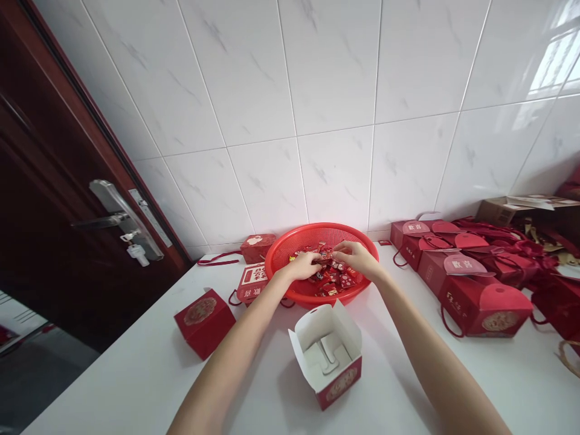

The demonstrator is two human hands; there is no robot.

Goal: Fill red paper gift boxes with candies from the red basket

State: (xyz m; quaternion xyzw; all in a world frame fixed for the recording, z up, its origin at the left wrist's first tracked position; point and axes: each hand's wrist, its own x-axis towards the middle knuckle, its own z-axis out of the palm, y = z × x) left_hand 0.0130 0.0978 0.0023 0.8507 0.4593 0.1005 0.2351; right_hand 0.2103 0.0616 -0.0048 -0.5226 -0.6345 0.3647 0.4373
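White tiled wall (pixel 335 175) behind; dark wood door (pixel 45 151) at left. White table (pixel 145 386) below. Closed red boxes (pixel 475 296) crowd table's right side. Red basket (pixel 283 244) near wall, wrapped candies inside. Open box (pixel 333 353), white interior showing, stands between forearms, just in front of basket. Left forearm partly blocks view of white-printed box (pixel 254 283) beside basket. Left hand (pixel 302 266) and right hand (pixel 361 260) among candies (pixel 347 280), fingers bent; cannot tell whether either pinches one.

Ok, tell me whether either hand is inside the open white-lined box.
No, the left hand and right hand are both at the wrapped packets in the red basket.
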